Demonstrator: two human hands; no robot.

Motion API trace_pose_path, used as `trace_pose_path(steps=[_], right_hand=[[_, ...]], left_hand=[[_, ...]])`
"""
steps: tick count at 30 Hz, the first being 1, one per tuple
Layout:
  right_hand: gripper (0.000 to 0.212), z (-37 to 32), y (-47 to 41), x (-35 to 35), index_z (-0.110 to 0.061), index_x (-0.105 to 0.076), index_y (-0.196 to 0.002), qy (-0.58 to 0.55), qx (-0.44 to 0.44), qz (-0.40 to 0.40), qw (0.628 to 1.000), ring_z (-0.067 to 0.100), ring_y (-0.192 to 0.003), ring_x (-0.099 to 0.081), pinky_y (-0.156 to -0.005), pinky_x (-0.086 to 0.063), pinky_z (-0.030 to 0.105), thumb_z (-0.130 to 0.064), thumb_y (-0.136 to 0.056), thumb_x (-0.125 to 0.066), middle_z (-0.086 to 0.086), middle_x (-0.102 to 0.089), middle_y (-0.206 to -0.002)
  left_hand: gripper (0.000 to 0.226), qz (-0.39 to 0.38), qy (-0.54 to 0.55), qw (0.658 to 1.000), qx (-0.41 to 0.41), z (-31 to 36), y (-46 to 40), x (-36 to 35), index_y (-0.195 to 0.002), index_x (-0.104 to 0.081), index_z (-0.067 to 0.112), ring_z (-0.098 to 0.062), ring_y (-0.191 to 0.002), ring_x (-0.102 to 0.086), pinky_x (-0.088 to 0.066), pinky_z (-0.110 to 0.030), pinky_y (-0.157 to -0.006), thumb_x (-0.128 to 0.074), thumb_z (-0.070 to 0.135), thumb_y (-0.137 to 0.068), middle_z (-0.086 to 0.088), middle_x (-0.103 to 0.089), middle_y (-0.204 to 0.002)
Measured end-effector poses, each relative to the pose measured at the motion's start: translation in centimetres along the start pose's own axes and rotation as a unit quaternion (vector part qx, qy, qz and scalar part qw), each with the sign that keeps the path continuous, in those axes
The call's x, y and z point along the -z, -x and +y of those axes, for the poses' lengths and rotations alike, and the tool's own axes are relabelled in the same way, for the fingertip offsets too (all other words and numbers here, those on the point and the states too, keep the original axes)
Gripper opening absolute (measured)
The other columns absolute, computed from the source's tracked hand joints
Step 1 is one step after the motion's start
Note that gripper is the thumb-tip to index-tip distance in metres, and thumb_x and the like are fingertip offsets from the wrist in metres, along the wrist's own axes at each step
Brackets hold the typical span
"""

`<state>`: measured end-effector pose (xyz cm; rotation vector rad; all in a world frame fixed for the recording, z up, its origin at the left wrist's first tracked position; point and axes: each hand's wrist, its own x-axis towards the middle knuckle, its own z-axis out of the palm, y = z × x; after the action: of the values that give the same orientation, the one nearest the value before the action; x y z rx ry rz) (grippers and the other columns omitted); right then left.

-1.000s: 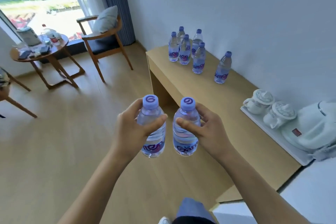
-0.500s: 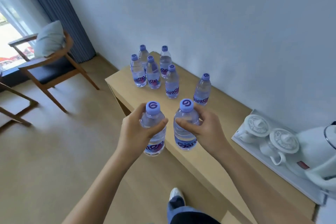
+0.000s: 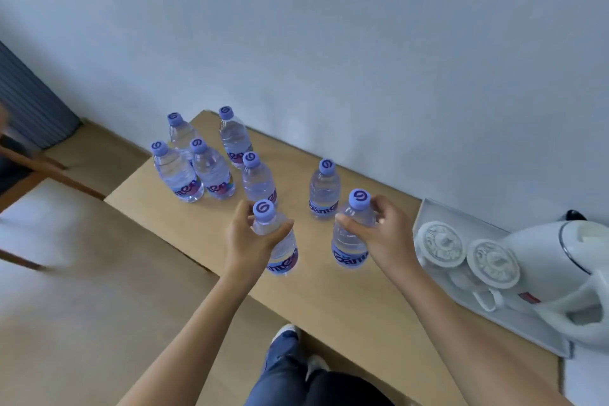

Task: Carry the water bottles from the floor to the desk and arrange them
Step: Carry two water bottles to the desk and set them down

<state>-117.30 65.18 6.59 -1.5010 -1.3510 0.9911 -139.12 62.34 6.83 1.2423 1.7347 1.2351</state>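
Two water bottles held upright over the desk (image 3: 346,313), bases at or just above the top, contact unclear. Left hand (image 3: 252,242) wraps the neck of the left bottle (image 3: 280,247); right hand (image 3: 384,236) grips the shoulder of the right bottle (image 3: 349,241), fingers closed round it. Six more bottles (image 3: 211,171) stand upright behind, toward the wall. White tray (image 3: 428,211) with two lidded cups (image 3: 440,242) and a kettle (image 3: 543,257) at right.

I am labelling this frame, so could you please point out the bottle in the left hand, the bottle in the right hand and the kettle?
Left-hand bottle (image 3: 263,210), head view, on its purple cap.
Right-hand bottle (image 3: 359,199), head view, on its purple cap.
Kettle (image 3: 540,254), head view, on its white body.
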Motion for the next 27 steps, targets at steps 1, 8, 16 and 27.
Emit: trace_pose_path(steps=[1, 8, 16, 27], right_hand=[[0.030, 0.3, -0.6, 0.1, -0.030, -0.062, -0.081, 0.008, -0.012, 0.018, 1.000, -0.001, -0.074, -0.061, -0.065, -0.044, 0.013, -0.032, -0.069, -0.089, -0.016, -0.068, -0.079], [0.037, 2.6, -5.0, 0.6, -0.025, -0.063, -0.094, 0.025, -0.078, 0.166, 0.983, -0.003, -0.083, -0.060, -0.067, -0.040, 0.009, -0.035, -0.069, -0.088, -0.014, -0.068, -0.092], [0.042, 4.3, -10.0, 0.5, -0.022, -0.051, -0.091, 0.026, -0.133, 0.273, 0.952, 0.016, -0.094, -0.058, -0.078, -0.042, 0.028, -0.032, -0.072, -0.087, -0.007, -0.062, -0.093], [0.049, 5.4, -11.8, 0.1, -0.015, -0.042, -0.095, 0.075, -0.146, 0.260, 0.951, 0.019, -0.088, -0.053, -0.063, -0.036, 0.026, -0.034, -0.076, -0.083, 0.004, -0.054, -0.105]], left_hand=[[0.039, -0.004, -0.001, 1.000, 0.000, -0.4, -0.8, -0.5, -0.080, -0.052, 0.022, 0.004, -0.067, -0.053, -0.042, -0.007, -0.060, -0.088, 0.015, -0.068, 0.017, -0.060, -0.071], [0.048, -0.021, -0.049, 0.998, 0.039, -2.7, -6.3, -2.7, -0.077, -0.044, 0.013, -0.004, -0.060, -0.044, -0.041, -0.024, -0.059, -0.089, 0.019, -0.063, -0.002, -0.052, -0.071], [0.052, -0.007, -0.150, 0.987, 0.049, -2.3, -8.9, -4.1, -0.073, -0.033, 0.028, 0.009, -0.071, -0.051, -0.030, -0.021, -0.053, -0.081, 0.046, -0.067, 0.010, -0.048, -0.077], [0.045, -0.036, -0.223, 0.974, 0.018, -2.3, -9.6, -6.1, -0.090, -0.041, 0.028, -0.019, -0.078, -0.055, -0.041, -0.033, -0.063, -0.077, 0.050, -0.072, 0.012, -0.046, -0.095]])
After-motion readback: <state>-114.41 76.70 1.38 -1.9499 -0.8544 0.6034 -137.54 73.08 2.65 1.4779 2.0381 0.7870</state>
